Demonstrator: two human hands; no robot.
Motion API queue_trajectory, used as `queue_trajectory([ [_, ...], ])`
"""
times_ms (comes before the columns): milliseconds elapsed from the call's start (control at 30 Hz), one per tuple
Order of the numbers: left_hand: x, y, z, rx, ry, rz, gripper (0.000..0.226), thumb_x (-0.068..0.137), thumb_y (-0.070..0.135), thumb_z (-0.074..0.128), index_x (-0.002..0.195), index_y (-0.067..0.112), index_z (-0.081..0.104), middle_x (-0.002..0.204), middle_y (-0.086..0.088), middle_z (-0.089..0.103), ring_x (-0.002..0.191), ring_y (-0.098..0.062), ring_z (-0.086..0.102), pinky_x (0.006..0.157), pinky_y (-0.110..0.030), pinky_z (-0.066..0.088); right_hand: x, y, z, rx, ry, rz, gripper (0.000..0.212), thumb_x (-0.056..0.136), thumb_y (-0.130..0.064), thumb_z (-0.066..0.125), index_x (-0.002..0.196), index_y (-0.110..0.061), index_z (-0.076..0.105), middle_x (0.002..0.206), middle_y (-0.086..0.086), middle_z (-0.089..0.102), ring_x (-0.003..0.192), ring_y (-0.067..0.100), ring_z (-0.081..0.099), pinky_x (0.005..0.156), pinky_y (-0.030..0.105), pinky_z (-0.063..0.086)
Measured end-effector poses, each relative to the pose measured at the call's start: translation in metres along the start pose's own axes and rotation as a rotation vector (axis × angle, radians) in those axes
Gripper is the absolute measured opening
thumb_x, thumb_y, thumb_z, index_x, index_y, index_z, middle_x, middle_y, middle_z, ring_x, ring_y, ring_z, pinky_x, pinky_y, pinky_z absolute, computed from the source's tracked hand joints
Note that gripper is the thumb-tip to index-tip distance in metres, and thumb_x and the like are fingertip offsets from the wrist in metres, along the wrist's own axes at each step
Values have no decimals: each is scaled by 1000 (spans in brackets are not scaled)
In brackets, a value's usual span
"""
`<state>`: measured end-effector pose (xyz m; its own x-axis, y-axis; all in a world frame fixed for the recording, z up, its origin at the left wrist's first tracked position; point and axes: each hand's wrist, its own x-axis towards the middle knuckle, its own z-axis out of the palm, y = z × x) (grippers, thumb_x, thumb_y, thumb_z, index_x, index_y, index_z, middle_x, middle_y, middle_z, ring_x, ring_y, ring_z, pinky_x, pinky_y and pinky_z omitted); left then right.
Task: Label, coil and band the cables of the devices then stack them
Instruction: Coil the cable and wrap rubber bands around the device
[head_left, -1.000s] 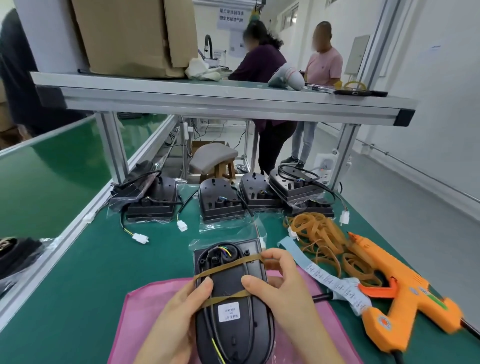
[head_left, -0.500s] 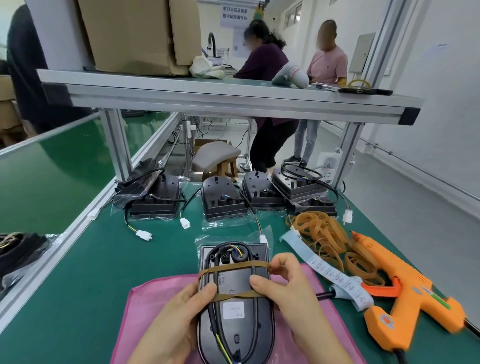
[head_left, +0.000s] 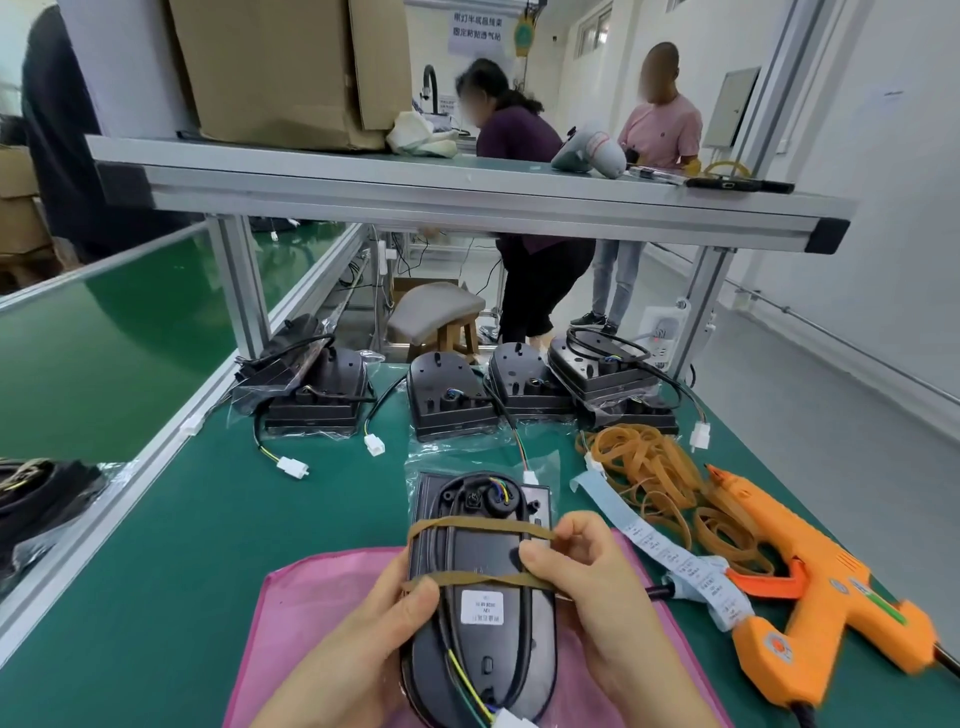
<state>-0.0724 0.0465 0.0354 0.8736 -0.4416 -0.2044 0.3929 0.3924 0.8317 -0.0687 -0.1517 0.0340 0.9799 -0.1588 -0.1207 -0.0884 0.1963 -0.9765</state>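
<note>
**Head view.** A black oval plastic device (head_left: 488, 551) lies back-up above a pink mesh mat (head_left: 322, 587) on the green bench (head_left: 208, 545), low in the middle of the view, held between both hands.

- **Left hand:** The left hand (head_left: 374, 639) takes the device's left edge. Its thumb presses the nearer strand of a tan rubber band (head_left: 478, 524), and its fingers are hidden behind the housing. Its grip is clamped on the device.
- **Right hand:** The right hand (head_left: 587, 587) is at the device's right edge, with its thumb on the housing. The curled forefinger hooks the farther strand, so its grip is closed on the rubber band.
- **Band and cable:** The band crosses the device in two strands. Both strands pass over the black cable (head_left: 527, 613) coiled around the device's back.
- **Label and connector:** A white printed label (head_left: 481, 606) sits just nearer than the near strand. A white connector (head_left: 511, 719) shows at the device's near end.

**Right of the device:**
- A pale blue strip of label tape (head_left: 654, 545) lies just beside it.
- A pile of loose tan rubber bands (head_left: 644, 467) lies beyond the strip.
- An orange hot-glue gun (head_left: 810, 587) lies farther right, and the strip's near end rests against it.

**Beyond the device:**
- A row of black devices of the same kind (head_left: 452, 400) stands with its cables loose.
- An aluminium-framed shelf (head_left: 467, 202) spans the view beyond the row and carries a brown cardboard box (head_left: 291, 73).
</note>
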Motion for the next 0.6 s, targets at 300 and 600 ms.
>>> queue_trajectory([
  [300,-1,-17,7,-230,-37,-38,64,80,8,71,139,2,47,136,-30,52,125,-49,50,109,-60,34,-3,-1,4,-138,59,3,34,68,-24,83,85,-19,53,88,4,63,77,18,58,67,30,42],
  [600,5,-27,-2,-167,89,-87,38,73,20,66,108,5,73,116,-25,68,101,-41,68,73,-44,59,-4,7,2,-361,48,42,25,84,-33,70,100,-20,57,103,3,67,97,17,65,92,38,51],
])
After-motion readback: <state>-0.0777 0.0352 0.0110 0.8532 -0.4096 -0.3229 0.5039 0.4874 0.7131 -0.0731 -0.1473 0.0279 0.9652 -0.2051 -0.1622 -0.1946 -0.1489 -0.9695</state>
